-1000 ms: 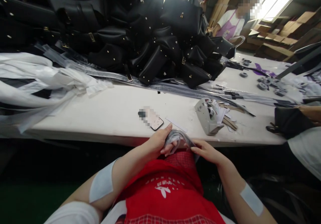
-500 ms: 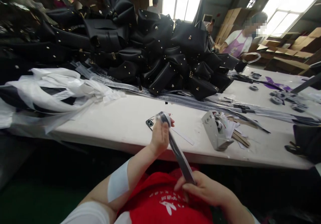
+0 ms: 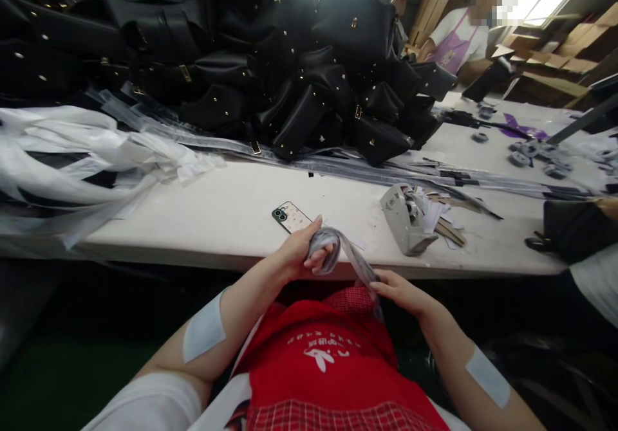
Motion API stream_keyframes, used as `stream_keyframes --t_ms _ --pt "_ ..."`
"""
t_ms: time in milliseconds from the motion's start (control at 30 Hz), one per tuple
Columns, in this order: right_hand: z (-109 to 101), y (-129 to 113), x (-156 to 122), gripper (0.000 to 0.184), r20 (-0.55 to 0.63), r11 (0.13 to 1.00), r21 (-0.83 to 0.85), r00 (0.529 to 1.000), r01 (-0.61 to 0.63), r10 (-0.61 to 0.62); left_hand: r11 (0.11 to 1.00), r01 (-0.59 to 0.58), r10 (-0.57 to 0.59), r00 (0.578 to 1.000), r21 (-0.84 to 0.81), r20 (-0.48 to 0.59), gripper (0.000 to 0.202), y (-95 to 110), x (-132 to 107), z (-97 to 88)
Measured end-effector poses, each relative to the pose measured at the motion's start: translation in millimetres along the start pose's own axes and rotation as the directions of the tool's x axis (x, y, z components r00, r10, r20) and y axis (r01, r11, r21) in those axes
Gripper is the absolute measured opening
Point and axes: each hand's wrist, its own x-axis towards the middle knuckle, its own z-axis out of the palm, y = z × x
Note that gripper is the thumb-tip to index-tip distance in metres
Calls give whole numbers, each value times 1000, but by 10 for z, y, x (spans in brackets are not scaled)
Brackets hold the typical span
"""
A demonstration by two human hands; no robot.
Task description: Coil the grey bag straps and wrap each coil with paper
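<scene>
Since half a second ago the left hand (image 3: 295, 249) has dropped back off the phone (image 3: 291, 216) to the near edge of the white table (image 3: 232, 212), the right hand (image 3: 398, 291) has come up closer to that edge, and the strap (image 3: 356, 260) has gone from pulled straight to a loose curve. It's a long, flat, greyish thing with a cloudy, kinda shiny look, like there's clear film on it. One end is wound into a chunky round coil, and the left hand is curled around that, fingertips poking through the middle. From there it slopes down to the right hand, which has it pinched between thumb and fingers, with a bit trailing below beside the red apron (image 3: 367, 366).
</scene>
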Motion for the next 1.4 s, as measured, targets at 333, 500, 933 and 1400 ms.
stream_keyframes --t_ms 333,500,933,1400 --pt "532 -326 -24 45 197 999 34 980 32 -38 649 -676 761 580 349 -291 54 183 159 -42" --pt "237 -582 -45 44 -57 928 368 997 62 -44 303 -452 624 760 839 184 44 -359 192 7" --pt "-168 -165 291 56 -109 978 -197 993 -65 44 943 33 -67 993 332 93 70 -155 45 -132" --pt "695 -395 664 68 -290 993 -13 950 121 -120 878 -122 174 982 -463 72 47 -135 193 32"
